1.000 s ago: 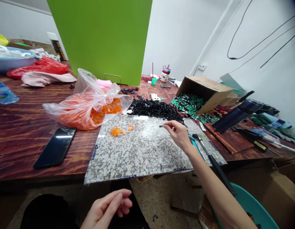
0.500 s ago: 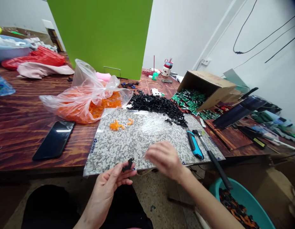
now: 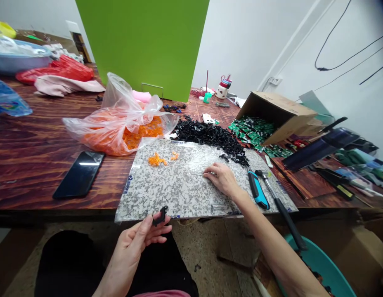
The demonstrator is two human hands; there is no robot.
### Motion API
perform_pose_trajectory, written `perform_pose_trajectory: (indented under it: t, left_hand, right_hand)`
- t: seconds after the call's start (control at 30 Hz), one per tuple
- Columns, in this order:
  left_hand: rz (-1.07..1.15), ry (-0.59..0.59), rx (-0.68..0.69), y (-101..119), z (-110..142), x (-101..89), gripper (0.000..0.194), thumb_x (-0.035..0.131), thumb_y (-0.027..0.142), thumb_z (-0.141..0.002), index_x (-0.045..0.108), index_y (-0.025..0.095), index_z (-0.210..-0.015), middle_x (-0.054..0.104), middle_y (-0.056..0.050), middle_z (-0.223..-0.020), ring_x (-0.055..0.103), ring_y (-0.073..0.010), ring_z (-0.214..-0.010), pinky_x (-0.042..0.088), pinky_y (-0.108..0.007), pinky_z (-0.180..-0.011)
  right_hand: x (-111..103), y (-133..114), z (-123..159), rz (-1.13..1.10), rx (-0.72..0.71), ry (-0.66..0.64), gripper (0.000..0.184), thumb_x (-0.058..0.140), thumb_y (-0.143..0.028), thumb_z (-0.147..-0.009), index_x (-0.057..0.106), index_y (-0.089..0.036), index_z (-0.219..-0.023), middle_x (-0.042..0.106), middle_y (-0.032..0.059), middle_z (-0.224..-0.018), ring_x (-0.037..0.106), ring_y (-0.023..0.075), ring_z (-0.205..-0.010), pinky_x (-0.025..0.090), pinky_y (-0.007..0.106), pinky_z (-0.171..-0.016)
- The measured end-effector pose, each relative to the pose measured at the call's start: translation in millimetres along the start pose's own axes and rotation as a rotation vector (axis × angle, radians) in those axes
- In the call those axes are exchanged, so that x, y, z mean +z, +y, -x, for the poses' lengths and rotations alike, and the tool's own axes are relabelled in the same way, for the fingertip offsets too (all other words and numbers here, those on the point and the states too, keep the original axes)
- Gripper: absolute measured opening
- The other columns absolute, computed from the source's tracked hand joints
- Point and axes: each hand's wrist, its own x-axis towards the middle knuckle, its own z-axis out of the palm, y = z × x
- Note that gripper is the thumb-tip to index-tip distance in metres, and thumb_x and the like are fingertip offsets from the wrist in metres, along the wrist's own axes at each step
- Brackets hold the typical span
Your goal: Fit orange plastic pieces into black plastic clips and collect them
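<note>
My left hand (image 3: 138, 241) pinches a small black plastic part (image 3: 161, 216) between thumb and fingers, just in front of the board's near edge. Out over the speckled grey board (image 3: 157, 194), my right hand (image 3: 221, 178) has its fingertips bent down at the near edge of a spread of thin metal pins (image 3: 200, 161). Whether a pin is between those fingertips is too small to see. Behind the pins lies a heap of black plastic parts (image 3: 210, 134). A few orange plastic parts (image 3: 154, 159) rest on the board's left side.
A clear bag of orange parts (image 3: 107, 138) and a phone (image 3: 79, 175) lie on the left. A blue utility knife (image 3: 258, 190) and a hammer (image 3: 282, 210) sit at the right. Behind them a cardboard box (image 3: 280, 113) spills green pieces. Below stands a teal basin (image 3: 327, 264).
My right hand has moved away from the board's near edge, forward to the pins, and lowered onto them. My left hand keeps the black part, slightly lower and further left. The view has shifted a little.
</note>
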Motion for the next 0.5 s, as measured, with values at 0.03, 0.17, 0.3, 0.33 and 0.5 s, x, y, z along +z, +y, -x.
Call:
perform_pose_trajectory:
  t: [0.03, 0.17, 0.3, 0.33, 0.5]
  left_hand:
    - [0.005, 0.004, -0.001, 0.5, 0.5, 0.1, 0.046, 0.067, 0.052, -0.074, 0.07, 0.012, -0.099, 0.076, -0.013, -0.095, 0.072, -0.0298, -0.088, 0.057, -0.034, -0.07]
    - [0.03, -0.004, 0.005, 1.2, 2.4, 1.3, 0.044, 0.064, 0.049, -0.078, 0.068, 0.012, -0.102, 0.075, -0.014, -0.098, 0.071, -0.0294, -0.09, 0.056, -0.034, -0.073]
    - [0.054, -0.018, 0.046, 1.7, 4.3, 4.4, 0.038, 0.061, 0.043, -0.083, 0.067, 0.012, -0.104, 0.075, -0.013, -0.102, 0.07, -0.0286, -0.093, 0.056, -0.034, -0.075]
    - [0.057, -0.02, 0.061, 1.7, 4.8, 5.5, 0.037, 0.06, 0.042, -0.084, 0.067, 0.012, -0.104, 0.074, -0.013, -0.103, 0.07, -0.0283, -0.094, 0.055, -0.034, -0.076]
    - [0.069, -0.038, 0.14, -0.6, 5.6, 11.5, 0.034, 0.06, 0.04, -0.085, 0.069, 0.013, -0.104, 0.074, -0.012, -0.102, 0.07, -0.0274, -0.094, 0.055, -0.034, -0.078]
  right_hand:
    - [0.3, -0.6, -0.7, 0.011, -0.002, -0.004, 0.016, 0.055, -0.029, -0.089, 0.067, -0.02, -0.083, 0.062, 0.0056, -0.082, 0.055, 0.019, -0.079, 0.038, 0.028, -0.072]
    - [-0.3, -1.4, -1.2, 0.046, -0.017, 0.001, 0.017, 0.052, -0.026, -0.09, 0.065, -0.019, -0.081, 0.063, 0.0083, -0.082, 0.055, 0.022, -0.081, 0.037, 0.032, -0.075]
    - [-9.3, -13.8, 6.2, 0.004, -0.025, 0.034, 0.017, 0.048, -0.025, -0.091, 0.061, -0.018, -0.082, 0.064, 0.0087, -0.083, 0.056, 0.0214, -0.08, 0.039, 0.031, -0.074]
    - [-12.7, -22.3, 10.4, -0.026, -0.021, 0.053, 0.018, 0.046, -0.025, -0.092, 0.06, -0.018, -0.084, 0.064, 0.0081, -0.083, 0.057, 0.02, -0.077, 0.04, 0.03, -0.072]
    - [-22.9, -95.9, 42.5, -0.47, 0.013, 0.073, 0.013, 0.047, -0.025, -0.092, 0.057, -0.019, -0.087, 0.06, 0.0003, -0.068, 0.054, 0.012, -0.058, 0.042, 0.022, -0.057]
